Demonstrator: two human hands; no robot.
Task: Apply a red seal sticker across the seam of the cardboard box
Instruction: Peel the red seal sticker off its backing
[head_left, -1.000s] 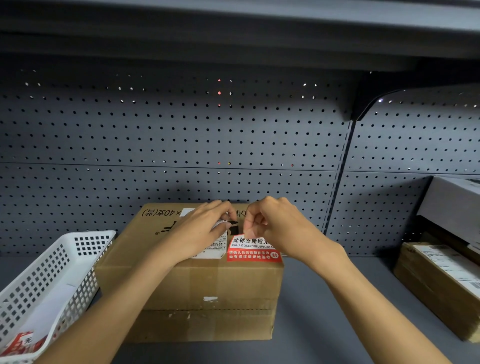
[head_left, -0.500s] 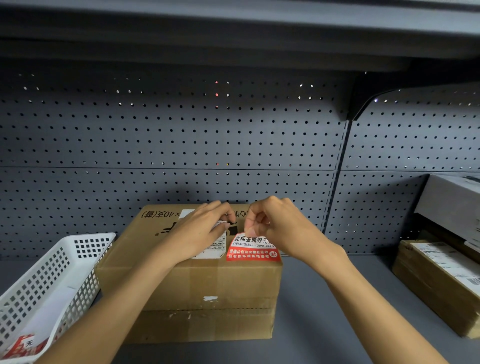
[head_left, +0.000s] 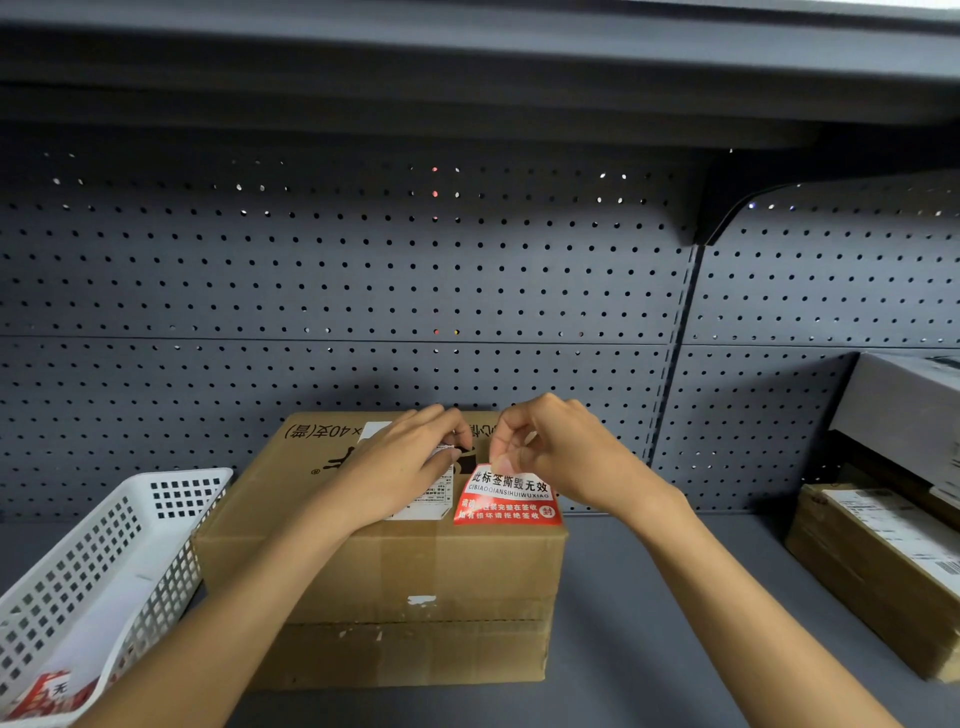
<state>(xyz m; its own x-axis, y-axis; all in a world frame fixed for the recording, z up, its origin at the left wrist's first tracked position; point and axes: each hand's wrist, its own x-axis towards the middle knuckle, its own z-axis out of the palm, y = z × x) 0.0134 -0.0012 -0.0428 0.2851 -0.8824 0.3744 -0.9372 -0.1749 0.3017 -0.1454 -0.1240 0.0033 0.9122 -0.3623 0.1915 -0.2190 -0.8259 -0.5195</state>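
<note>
A brown cardboard box (head_left: 395, 566) stands on the grey shelf, stacked on a second flatter box. A red and white seal sticker (head_left: 506, 498) hangs over the top near the front right edge. My right hand (head_left: 550, 449) pinches the sticker's upper edge between thumb and fingers. My left hand (head_left: 410, 467) lies on the box top over a white shipping label (head_left: 434, 493), its fingertips holding a small white strip beside the sticker. The box's top seam is mostly hidden by both hands.
A white perforated plastic basket (head_left: 104, 566) at the left holds more red stickers (head_left: 44, 693). Brown parcels (head_left: 878, 566) with labels lie at the right, a grey box (head_left: 909, 410) above them. A pegboard wall (head_left: 337, 291) stands close behind; a shelf runs overhead.
Both hands stay in nearly the same spot on the box top. The sticker's upper edge has lifted and curled slightly under my right fingers.
</note>
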